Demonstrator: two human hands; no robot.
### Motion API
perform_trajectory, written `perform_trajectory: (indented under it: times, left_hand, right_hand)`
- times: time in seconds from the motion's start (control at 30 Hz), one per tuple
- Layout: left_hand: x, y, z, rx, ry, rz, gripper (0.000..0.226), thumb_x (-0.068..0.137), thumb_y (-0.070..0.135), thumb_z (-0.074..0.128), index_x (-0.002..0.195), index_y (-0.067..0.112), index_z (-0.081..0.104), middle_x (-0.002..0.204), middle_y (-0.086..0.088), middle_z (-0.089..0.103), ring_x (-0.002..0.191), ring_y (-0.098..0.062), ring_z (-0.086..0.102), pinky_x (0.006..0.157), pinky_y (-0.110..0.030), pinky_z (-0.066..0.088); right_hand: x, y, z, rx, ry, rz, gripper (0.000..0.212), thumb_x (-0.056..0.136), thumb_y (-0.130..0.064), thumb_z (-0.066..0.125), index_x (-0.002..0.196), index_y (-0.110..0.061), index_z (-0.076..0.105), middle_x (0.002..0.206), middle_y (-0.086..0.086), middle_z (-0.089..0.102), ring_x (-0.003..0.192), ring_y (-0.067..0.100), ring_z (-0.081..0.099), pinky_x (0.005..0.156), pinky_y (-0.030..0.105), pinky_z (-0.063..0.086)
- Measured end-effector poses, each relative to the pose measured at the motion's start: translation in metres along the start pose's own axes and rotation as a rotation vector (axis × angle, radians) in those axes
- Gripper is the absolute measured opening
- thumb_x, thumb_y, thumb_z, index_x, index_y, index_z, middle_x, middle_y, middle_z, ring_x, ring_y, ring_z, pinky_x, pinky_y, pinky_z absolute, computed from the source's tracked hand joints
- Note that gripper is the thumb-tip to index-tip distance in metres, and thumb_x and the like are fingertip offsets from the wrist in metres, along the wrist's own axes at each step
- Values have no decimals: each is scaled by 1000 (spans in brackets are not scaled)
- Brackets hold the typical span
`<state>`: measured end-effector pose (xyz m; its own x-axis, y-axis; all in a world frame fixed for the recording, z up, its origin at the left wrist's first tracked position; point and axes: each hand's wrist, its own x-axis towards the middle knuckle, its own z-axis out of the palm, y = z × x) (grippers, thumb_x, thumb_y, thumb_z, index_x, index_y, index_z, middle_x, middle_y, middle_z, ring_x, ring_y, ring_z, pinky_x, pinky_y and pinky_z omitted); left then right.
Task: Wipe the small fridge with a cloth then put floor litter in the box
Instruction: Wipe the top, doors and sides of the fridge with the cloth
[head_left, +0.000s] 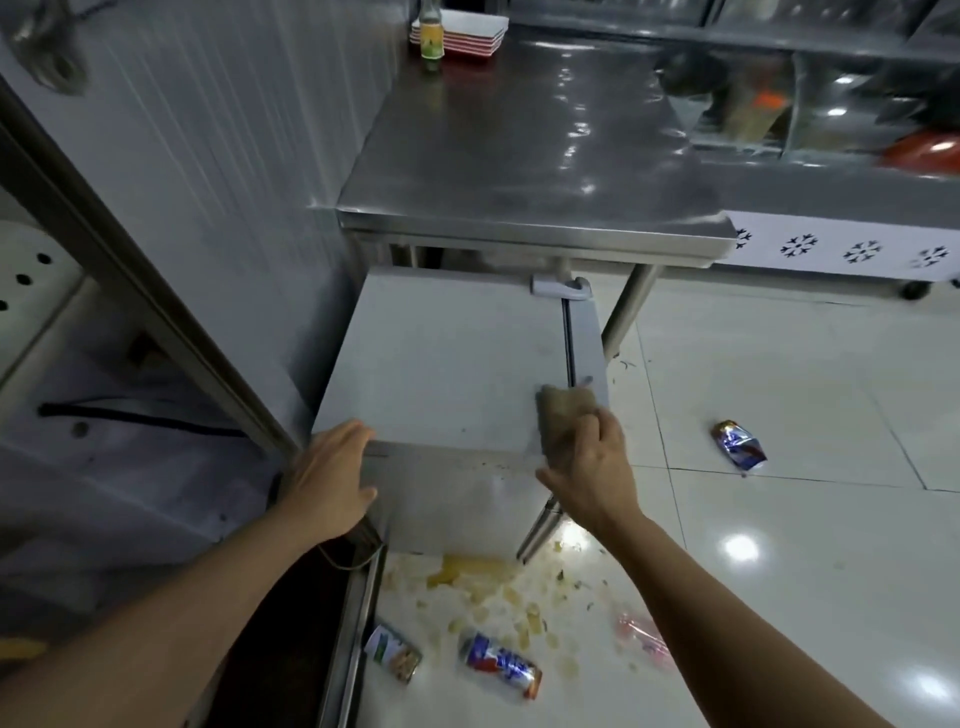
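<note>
Left hand spread flat, gripping nothing, braced on the near left corner of the fridge, apparently to steady it; forearm reaching in from lower left. Right hand closed on a cloth, pressing it onto the near right edge of the lid, wrist bent down, likely mid-wipe. Below and between the hands, a yellow spill, a carton and a can; right of the right hand, a wrapper. Litter untouched, box unseen
</note>
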<state>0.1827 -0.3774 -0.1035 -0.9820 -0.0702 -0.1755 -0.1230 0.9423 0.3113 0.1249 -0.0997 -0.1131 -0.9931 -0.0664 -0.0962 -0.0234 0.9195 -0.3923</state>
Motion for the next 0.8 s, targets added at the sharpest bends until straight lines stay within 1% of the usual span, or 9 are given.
perform_trajectory:
  times: [0.03,0.1,0.2,0.33,0.4,0.53,0.63,0.73,0.8]
  left_hand:
    - [4,-7,2,21,-4,-17,57,75,20,72,125,10,45,132,-7,44,121,-29,43,99,-44,39]
    - [12,-20,8,93,-14,-44,63,77,24,70,130,11,40,137,-6,39,125,-27,39,101,-42,38]
    - [20,-35,17,138,26,-36,64,77,22,70,133,11,40,141,-6,38,129,-26,38,102,-39,36]
    - [25,-50,21,22,166,70,45,63,-2,68,108,4,60,112,-13,57,100,-35,55,83,-43,48]
    - [25,-55,22,-42,190,121,47,60,-9,66,106,1,62,112,-14,58,97,-36,56,82,-45,50]
    - [25,-57,24,-44,207,140,47,63,-11,61,109,1,60,115,-14,56,100,-36,53,84,-45,48]
    - [26,-56,25,-5,207,135,45,67,-9,58,111,2,59,117,-14,54,101,-35,50,83,-45,46]
    - [25,-51,26,23,233,96,40,68,-7,58,106,3,59,111,-14,53,98,-35,49,79,-45,45]
    - [25,-49,30,20,269,82,39,65,-9,59,102,3,59,107,-15,54,93,-36,49,73,-44,44]
  right_hand:
    - [5,6,9,-62,-25,-61,71,80,-36,64,137,-11,30,153,14,14,140,33,17,115,46,25]
    - [16,18,22,-175,-56,-173,78,88,-41,47,150,-15,7,158,9,-8,145,27,-9,119,43,-1]
    - [25,31,36,-282,-65,-248,75,88,-41,27,148,-19,-12,156,5,-20,143,20,-21,116,37,-13]
    - [14,12,63,-220,93,-177,68,95,-19,34,147,-16,-9,155,3,-14,144,19,-14,120,40,-2]
    - [7,-8,75,-195,153,-156,63,95,-14,30,148,-14,-3,157,5,-6,145,20,-10,119,38,-2]
    - [4,-82,108,-92,134,-281,60,91,-21,14,150,-14,6,159,4,3,146,18,-5,115,30,-6]
    - [8,-106,119,-106,113,-370,59,93,-17,27,150,-13,10,158,6,8,146,22,2,115,33,-3]
    - [8,-76,103,-272,131,-454,61,90,-14,39,148,-12,22,155,9,22,144,28,19,116,40,12]
    - [5,-45,90,-356,143,-412,70,84,-17,57,147,-11,27,153,11,29,141,30,26,116,45,18]
